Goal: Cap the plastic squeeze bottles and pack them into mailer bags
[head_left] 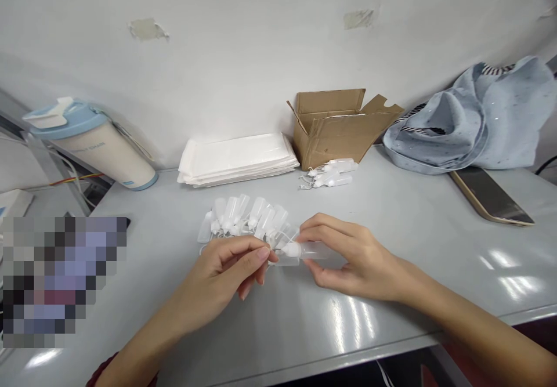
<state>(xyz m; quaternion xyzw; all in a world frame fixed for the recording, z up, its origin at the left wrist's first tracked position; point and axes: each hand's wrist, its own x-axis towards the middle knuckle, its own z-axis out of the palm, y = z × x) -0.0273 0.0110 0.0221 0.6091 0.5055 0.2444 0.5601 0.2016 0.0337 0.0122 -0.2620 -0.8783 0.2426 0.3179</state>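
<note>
A smooth, glossy grey tabletop (pixel 413 233) carries a soft, crumpled blue fabric bag (pixel 513 114), then a brown cardboard box (pixel 339 140) with flaps up, its inside mostly hidden, beside a flat white paper stack (pixel 237 155). Frosted, cylindrical plastic bottles (pixel 230 213) lie heaped just beyond the left grip (pixel 221 271), whose thumb and forefinger pinch together at the narrow tip of one bottle (pixel 312 251), anything between them hidden; the right grip (pixel 352 253) holds its body sideways.
</note>
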